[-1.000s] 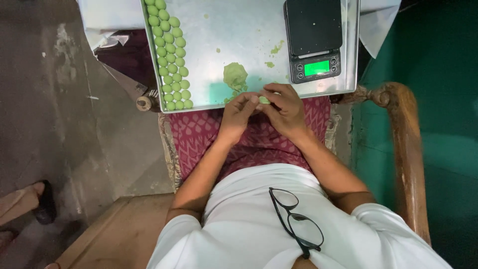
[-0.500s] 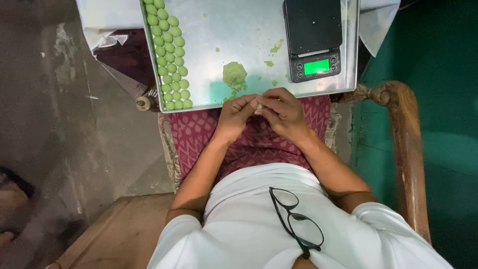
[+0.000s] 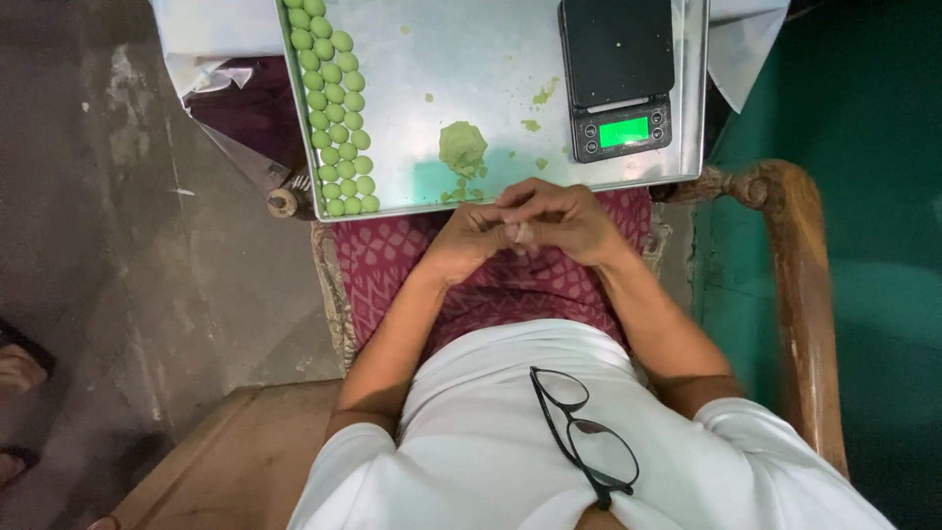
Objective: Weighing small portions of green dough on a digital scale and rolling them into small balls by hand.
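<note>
White short-sleeved shirt (image 3: 510, 442), black-rimmed glasses (image 3: 584, 432) at neckline, maroon patterned cloth (image 3: 510, 285) over lap.

On the tray (image 3: 491, 59), balls (image 3: 334, 108) lie left, scale (image 3: 620, 79) right.

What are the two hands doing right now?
Left hand: fingers curled against the right; contents hidden.
Right hand: fingers closed over the left; contents cannot be told.

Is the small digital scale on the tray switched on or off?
On: the digital scale on the metal tray shows a lit green display.
</note>
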